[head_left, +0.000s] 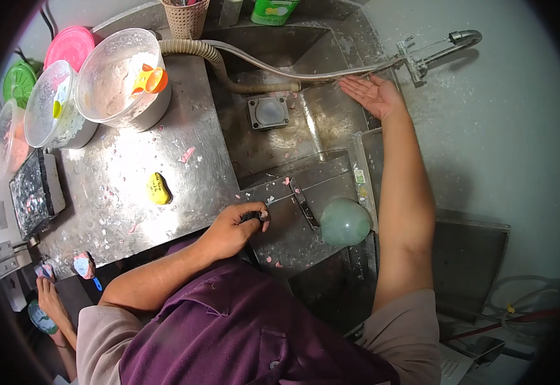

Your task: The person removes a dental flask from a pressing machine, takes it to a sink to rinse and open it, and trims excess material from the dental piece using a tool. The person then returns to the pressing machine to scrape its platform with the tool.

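At the near edge is the person's purple shirt [229, 321], with another person's hand [49, 301] at the far left, its fingers on a pink-smeared piece [44, 272]; just right of it is a blue-handled tool [84, 265]. The left hand [236, 229], by the counter's right corner, is curled around a dark item [252, 217], partly hidden by the fingers; I cannot tell what it is. Right of it lie a dark-handled tool [304, 205] and a round, greenish, translucent object [345, 222]. Farther left, on the metal counter [190, 186], sits 1 yellow piece [159, 188] with dark writing among pink scraps. Beyond stand 3 clear tubs: a small one [4, 131], a middle one [78, 131] and the largest [144, 117], which holds an orange-and-yellow scoop [150, 79] in pale powder. To the right, the sink [328, 122] holds a square metal piece [268, 113]. At its far right the right hand [376, 96] is spread wide, palm up, just beside a pale hose [273, 66]. Farthest are a tap [416, 64], 1 woven basket [186, 19] and a green packet [273, 11].
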`<state>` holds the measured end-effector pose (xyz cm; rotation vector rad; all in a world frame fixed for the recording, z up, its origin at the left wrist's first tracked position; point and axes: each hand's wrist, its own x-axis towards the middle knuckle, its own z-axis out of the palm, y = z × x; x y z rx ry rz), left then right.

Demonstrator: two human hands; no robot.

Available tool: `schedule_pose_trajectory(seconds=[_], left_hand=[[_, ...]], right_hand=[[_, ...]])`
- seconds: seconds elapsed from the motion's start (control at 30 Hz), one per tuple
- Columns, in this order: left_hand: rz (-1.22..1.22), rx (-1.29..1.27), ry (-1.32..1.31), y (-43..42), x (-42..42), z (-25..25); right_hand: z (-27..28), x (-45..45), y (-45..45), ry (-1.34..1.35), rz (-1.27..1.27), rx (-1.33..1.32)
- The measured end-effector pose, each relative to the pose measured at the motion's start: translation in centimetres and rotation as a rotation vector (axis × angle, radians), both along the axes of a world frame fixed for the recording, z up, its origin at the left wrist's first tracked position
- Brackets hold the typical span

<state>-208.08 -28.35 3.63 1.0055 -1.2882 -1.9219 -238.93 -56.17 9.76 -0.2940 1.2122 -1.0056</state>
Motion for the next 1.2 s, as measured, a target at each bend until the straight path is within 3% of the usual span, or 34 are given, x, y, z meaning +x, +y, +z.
schedule_pose_trajectory(seconds=[0.17,0.23,0.27,0.33,0.4,0.43,0.47,0.5,0.57,0.6,0.67,0.8,0.97,1.07,1.2], left_hand=[[0.015,0.011,0.03,0.2,0.8,0.0],[0.001,-0.015,0.047,0.3,1.2,0.1],[-0.01,0.004,0.045,0.2,1.4,0.3],[-0.035,0.026,0.022,0.3,1.8,1.4],[-0.048,0.058,0.004,0.3,3.0,1.8],[-0.067,0.082,-0.005,0.3,3.6,1.8],[-0.034,0.068,0.015,0.2,4.4,2.0],[-0.005,0.055,0.033,0.4,5.2,2.1],[0.022,0.069,0.022,0.7,6.9,2.2],[0.034,0.088,0.002,0.8,7.4,2.2],[0.055,0.118,-0.008,0.6,7.7,1.7],[0.07,0.124,0.017,0.1,7.6,1.4],[0.018,0.029,0.042,-0.1,7.3,2.4],[0.018,0.033,0.045,0.7,8.0,2.5],[0.08,0.112,0.072,2.0,9.2,2.1]], right_hand=[[-0.4,-0.4,-1.5,-0.039,0.23,0.145],[-2.9,1.0,-2.0,0.205,0.456,0.17],[-7.9,1.2,-3.9,0.359,0.537,0.228],[-15.1,5.6,-4.0,0.992,0.788,0.14],[-26.7,8.6,-6.5,1.419,1.139,-0.042],[-27.6,12.1,-4.8,1.728,1.181,-0.151],[-28.2,14.2,-3.4,1.787,1.101,-0.237],[-31.7,15.3,-3.9,1.686,0.788,-0.274],[-28.6,16.8,-1.8,1.908,0.955,-0.529],[-29.3,16.9,-2.1,1.905,0.964,-0.525],[-30.9,16.9,-2.3,1.907,0.825,-0.638],[-33.3,16.8,-2.7,1.981,0.629,-0.573],[-28.6,16.2,-4.2,1.96,0.796,-0.337],[-28.8,15.2,-5.0,2.099,0.668,-0.298],[-27.7,12.3,-6.2,2.116,0.712,-0.126]])
